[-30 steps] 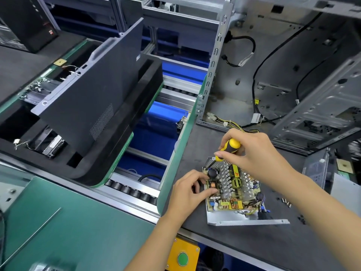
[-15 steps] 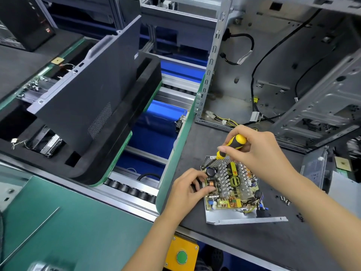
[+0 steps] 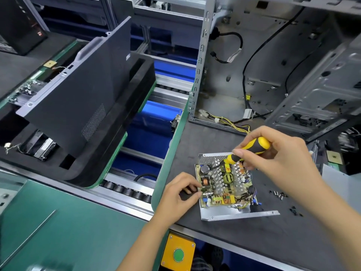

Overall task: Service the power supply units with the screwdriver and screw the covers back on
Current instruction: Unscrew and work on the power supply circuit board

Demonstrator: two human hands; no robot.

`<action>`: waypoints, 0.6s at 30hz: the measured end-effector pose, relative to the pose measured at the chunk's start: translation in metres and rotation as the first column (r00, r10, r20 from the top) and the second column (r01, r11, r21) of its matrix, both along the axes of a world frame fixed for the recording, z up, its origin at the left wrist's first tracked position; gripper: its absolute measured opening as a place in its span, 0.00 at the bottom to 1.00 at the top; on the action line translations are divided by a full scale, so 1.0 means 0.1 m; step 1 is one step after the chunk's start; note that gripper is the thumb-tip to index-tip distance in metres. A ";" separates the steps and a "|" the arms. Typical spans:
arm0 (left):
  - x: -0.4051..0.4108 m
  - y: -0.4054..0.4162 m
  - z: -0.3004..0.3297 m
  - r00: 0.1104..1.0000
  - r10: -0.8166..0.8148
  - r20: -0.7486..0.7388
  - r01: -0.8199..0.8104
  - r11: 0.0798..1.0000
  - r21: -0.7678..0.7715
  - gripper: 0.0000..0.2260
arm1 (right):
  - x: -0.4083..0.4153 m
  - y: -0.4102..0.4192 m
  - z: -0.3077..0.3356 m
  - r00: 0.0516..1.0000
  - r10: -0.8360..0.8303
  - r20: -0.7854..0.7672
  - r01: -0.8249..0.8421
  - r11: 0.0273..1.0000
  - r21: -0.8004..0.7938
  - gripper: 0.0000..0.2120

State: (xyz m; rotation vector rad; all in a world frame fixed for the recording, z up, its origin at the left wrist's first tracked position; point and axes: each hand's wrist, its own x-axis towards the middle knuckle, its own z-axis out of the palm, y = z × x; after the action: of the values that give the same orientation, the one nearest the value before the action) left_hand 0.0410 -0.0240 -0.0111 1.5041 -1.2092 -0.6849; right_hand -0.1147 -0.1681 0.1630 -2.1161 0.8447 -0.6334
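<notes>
Open silver-cased power supply unit with yellow-green board (image 3: 224,184) sits on the dark mat (image 3: 234,237). My right hand (image 3: 277,155) grips the yellow-black screwdriver (image 3: 248,149), tip among heatsinks; left hand (image 3: 179,194) pinches the board's edge. Risk: tip slips and gouges components; loose black screws (image 3: 278,194) nearby could scatter.

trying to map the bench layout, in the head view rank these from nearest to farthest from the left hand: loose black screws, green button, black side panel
From the left hand:
1. green button, just below it at the bench's front edge.
2. loose black screws, to the right, past the open power supply unit.
3. black side panel, far up-left, tilted in the foam tray.
</notes>
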 end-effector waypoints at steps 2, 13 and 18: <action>-0.02 0.00 0.01 1.000 -0.003 -0.015 0.003 1.000 -0.006 0.05 | -0.13 0.05 0.00 1.000 -0.012 0.022 0.011 0.999 0.043 0.09; 0.00 0.00 -0.03 0.998 -0.059 -0.004 0.059 0.997 0.044 0.08 | -0.51 0.39 -0.45 0.994 -0.084 0.068 0.068 0.974 0.218 0.07; -0.01 0.00 -0.10 0.999 -0.022 0.040 0.022 1.000 -0.008 0.08 | -0.50 0.39 -0.61 0.990 -0.089 0.112 0.059 0.968 0.244 0.05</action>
State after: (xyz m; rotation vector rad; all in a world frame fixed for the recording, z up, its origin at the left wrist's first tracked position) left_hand 0.0396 -0.0243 -0.0214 1.5058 -1.2593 -0.6666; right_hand -0.1648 -0.1286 0.1017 -1.8169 0.8883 -0.6582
